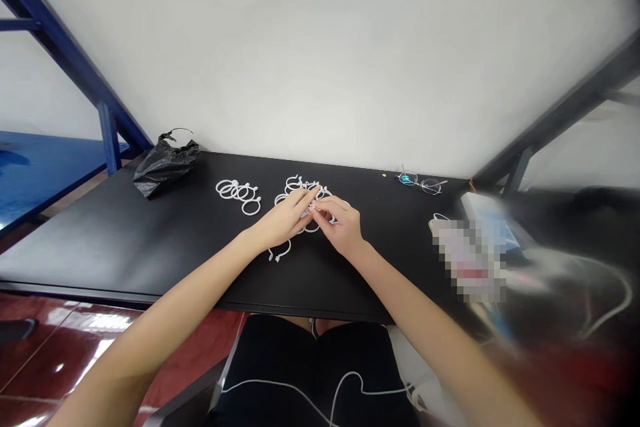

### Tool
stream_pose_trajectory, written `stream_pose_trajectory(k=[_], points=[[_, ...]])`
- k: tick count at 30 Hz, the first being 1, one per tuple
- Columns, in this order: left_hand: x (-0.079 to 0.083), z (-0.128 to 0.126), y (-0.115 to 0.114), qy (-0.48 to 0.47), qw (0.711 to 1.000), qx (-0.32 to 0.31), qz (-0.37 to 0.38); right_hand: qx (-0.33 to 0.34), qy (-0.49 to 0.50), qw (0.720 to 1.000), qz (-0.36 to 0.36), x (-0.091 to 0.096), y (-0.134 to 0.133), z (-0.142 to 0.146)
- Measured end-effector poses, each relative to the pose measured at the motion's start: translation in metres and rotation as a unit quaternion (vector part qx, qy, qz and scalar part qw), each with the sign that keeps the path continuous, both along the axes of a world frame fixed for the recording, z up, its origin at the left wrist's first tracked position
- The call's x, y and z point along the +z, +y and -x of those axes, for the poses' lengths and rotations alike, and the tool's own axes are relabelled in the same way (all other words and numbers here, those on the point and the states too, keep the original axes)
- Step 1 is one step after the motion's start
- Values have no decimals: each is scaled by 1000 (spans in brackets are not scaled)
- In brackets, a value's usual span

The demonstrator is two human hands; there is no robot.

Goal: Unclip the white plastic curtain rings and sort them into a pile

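Several white plastic rings lie in a pile (300,188) on the black table (125,240). My left hand (285,219) and my right hand (340,223) meet over the near side of that pile, fingertips pinched together on a white ring (314,211). A short chain of linked rings (239,192) lies to the left of the pile. One open ring (280,253) rests just below my left hand.
A crumpled black plastic bag (165,163) sits at the table's back left. A pair of glasses (420,181) lies at the back right. A blurred-out object (470,257) and white cables are on the right. A blue metal frame (107,133) stands at the left.
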State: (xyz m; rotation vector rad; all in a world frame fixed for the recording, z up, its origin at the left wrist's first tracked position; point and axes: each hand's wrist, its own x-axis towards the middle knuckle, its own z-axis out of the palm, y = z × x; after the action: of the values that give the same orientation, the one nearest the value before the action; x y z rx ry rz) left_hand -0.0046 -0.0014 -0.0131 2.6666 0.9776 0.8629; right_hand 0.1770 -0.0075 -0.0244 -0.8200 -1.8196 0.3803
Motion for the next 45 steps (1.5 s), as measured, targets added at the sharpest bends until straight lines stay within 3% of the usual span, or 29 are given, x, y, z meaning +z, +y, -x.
stream_pose_trajectory(k=[8, 24, 27, 33, 37, 45], points=[[0, 1, 3, -39, 999, 9, 2, -3, 19, 1000, 18, -1, 1, -1], [3, 3, 3, -15, 1000, 14, -24, 5, 30, 997, -65, -1, 3, 1], [10, 13, 8, 26, 996, 61, -56, 14, 22, 998, -54, 2, 4, 0], [13, 54, 29, 144, 950, 265, -86, -9, 4, 1000, -12, 5, 5, -4], [6, 69, 36, 175, 940, 290, -43, -13, -7, 1000, -12, 3, 7, -4], [2, 71, 36, 203, 926, 318, 16, -10, -3, 1000, -13, 2, 10, -7]])
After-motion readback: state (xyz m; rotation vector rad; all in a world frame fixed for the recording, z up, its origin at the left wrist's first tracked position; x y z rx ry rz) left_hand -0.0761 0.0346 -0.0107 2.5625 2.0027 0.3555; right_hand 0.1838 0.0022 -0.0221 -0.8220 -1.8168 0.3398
